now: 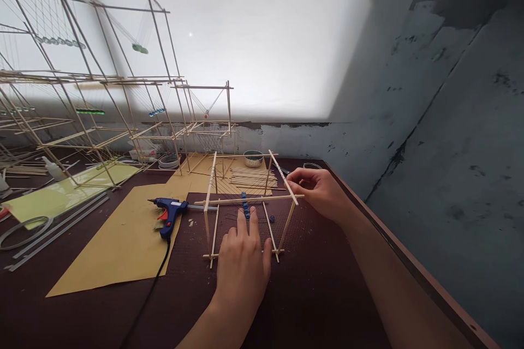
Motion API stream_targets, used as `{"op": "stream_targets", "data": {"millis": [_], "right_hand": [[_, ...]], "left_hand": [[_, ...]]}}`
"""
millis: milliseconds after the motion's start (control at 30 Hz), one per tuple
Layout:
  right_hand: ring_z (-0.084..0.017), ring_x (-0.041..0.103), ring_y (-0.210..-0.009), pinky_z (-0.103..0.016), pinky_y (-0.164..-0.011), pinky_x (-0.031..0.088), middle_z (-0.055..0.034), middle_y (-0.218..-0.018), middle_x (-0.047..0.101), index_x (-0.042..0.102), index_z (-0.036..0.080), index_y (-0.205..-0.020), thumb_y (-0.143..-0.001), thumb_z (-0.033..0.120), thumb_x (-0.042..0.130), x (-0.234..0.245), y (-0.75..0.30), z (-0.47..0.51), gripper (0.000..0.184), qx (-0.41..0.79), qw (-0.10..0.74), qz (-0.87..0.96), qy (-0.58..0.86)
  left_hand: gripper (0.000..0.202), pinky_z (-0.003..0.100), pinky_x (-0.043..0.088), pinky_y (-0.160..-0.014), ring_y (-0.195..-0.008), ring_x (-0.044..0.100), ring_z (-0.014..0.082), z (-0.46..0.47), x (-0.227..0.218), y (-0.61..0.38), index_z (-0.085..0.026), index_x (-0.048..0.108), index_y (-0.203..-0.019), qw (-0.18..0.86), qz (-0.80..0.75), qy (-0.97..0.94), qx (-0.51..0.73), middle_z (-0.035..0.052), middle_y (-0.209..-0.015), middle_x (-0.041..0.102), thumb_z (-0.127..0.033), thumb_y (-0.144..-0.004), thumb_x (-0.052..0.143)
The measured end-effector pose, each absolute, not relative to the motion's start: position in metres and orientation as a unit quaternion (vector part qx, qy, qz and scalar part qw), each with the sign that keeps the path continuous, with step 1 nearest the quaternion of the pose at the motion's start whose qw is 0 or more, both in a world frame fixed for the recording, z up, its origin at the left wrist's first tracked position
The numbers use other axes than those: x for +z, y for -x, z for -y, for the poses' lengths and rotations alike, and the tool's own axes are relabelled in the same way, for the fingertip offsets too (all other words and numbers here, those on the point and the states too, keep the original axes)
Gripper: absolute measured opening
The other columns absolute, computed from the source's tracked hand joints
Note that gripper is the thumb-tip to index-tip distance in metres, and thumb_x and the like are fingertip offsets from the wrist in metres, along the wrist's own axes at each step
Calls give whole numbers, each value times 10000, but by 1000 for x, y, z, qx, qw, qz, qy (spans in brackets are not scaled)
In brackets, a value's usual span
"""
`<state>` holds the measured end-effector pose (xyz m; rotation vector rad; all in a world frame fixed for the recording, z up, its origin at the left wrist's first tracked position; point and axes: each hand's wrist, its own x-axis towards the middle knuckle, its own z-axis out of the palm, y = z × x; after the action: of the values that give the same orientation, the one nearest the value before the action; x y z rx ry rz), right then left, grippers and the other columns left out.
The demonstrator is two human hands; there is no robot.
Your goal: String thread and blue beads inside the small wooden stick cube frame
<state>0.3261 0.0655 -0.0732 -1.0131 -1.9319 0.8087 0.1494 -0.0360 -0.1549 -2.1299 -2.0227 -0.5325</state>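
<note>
A small box frame of thin wooden sticks point(254, 199) stands on the dark table in front of me. Inside it, a row of blue marbles point(244, 202) hangs on fine threads. My left hand point(243, 262) reaches in from the front, palm down, its fingers stretched out and the tips at the near end of the row. Whether they touch the marbles I cannot tell. Beside the frame's top right stick, my right hand point(317, 193) is closed in a pinch; what it grips is too small to make out. A separate blue marble point(272, 219) sits right of the row.
A blue glue gun point(170, 212) lies left on brown paper point(110, 245), its cord running toward me. Large stick frames with hanging marbles point(139, 49) rise at the back left. Behind are loose sticks point(254, 177) and a bowl point(253, 159). A wall point(450, 136) borders the right.
</note>
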Motion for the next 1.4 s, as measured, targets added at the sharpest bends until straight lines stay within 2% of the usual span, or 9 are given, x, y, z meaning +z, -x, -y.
{"op": "stream_targets", "data": {"millis": [233, 667, 1000, 1400], "right_hand": [[-140, 497, -636, -272, -577, 386, 1, -714, 609, 711, 198, -812, -812, 462, 697, -75, -326, -67, 264, 319, 399, 760, 402], [-139, 491, -652, -273, -591, 378, 4, -729, 605, 707, 197, -829, -841, 355, 682, -76, -328, -67, 160, 317, 397, 761, 403], [-130, 503, -654, -262, -590, 387, 10, -735, 620, 711, 199, -833, -839, 311, 681, -77, -328, -69, 116, 315, 398, 764, 397], [-123, 498, -638, -258, -579, 384, 8, -727, 616, 711, 184, -828, -838, 313, 682, -76, -326, -67, 133, 317, 399, 764, 396]], "left_hand": [[588, 388, 533, -818, -964, 662, 270, 36, -154, -150, -116, 413, -1498, 76, 676, 712, -177, 204, -1443, 513, -340, -959, 481], [591, 392, 536, -818, -953, 673, 268, 36, -156, -150, -162, 396, -1513, 82, 679, 708, -175, 229, -1451, 494, -352, -961, 487], [628, 392, 543, -805, -915, 681, 264, 36, -158, -150, -158, 363, -1531, 95, 679, 705, -180, 270, -1511, 407, -357, -952, 500], [654, 396, 552, -812, -935, 671, 264, 35, -157, -151, -93, 331, -1536, 79, 673, 713, -180, 248, -1576, 315, -342, -952, 491]]}}
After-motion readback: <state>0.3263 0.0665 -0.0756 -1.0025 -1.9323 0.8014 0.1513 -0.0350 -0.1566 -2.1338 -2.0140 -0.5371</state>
